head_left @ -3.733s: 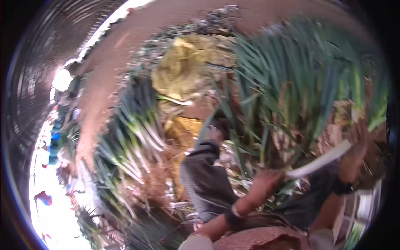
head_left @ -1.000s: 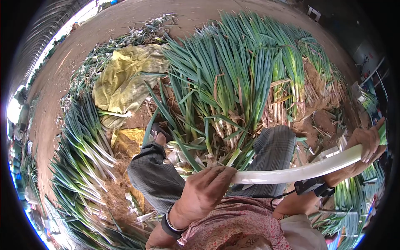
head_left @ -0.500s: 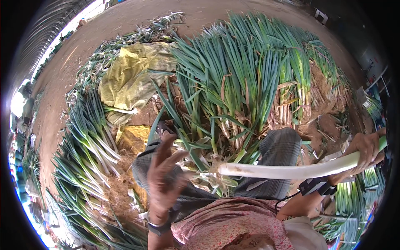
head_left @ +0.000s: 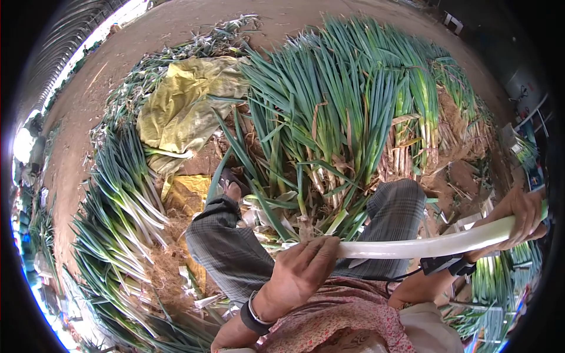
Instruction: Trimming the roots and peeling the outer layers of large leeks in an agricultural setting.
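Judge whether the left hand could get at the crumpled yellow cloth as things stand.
Probably not: the left hand is closed on the white stalk, and the crumpled yellow cloth lies farther out, beyond the left foot.

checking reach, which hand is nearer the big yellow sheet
Left: in the picture, the left hand is below and right of the yellow sheet; the right hand is much farther right.

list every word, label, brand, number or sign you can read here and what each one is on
None: no text is readable in this picture.
White stalk in the left hand and right hand: no marking seen.
Yellow sack: no legible print.
Black box by the right wrist: too small to tell.
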`<move>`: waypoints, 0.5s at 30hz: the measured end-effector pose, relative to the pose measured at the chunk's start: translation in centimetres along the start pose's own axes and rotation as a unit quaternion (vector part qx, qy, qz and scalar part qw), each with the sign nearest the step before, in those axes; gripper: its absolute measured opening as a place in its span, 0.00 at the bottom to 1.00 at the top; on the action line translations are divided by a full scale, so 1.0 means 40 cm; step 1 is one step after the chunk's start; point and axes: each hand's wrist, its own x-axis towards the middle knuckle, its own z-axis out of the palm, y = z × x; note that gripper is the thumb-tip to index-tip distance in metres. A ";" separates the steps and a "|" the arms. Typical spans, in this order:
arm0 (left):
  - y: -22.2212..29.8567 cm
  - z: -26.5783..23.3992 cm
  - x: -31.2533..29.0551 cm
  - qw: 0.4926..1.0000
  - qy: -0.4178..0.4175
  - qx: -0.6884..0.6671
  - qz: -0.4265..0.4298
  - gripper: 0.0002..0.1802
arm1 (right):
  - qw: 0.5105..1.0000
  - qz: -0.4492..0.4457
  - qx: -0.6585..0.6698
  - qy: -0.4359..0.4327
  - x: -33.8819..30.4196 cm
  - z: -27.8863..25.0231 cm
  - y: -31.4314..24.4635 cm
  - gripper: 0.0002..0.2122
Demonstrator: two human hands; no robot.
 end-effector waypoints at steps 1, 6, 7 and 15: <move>0.001 -0.004 0.000 0.999 -0.002 -0.016 -0.052 0.14 | 1.000 -0.002 0.003 -0.005 -0.006 -0.003 -0.004 0.08; -0.096 -0.032 -0.052 0.825 0.196 -0.422 -0.319 0.05 | 0.997 0.034 0.067 -0.026 -0.027 -0.023 -0.050 0.06; -0.119 -0.047 -0.063 0.839 0.201 -0.380 -0.334 0.06 | 0.998 0.036 0.046 -0.019 -0.026 -0.023 -0.036 0.09; -0.054 -0.111 -0.014 0.994 -0.001 -0.073 -0.079 0.36 | 0.992 0.067 0.080 -0.070 -0.019 -0.041 -0.084 0.07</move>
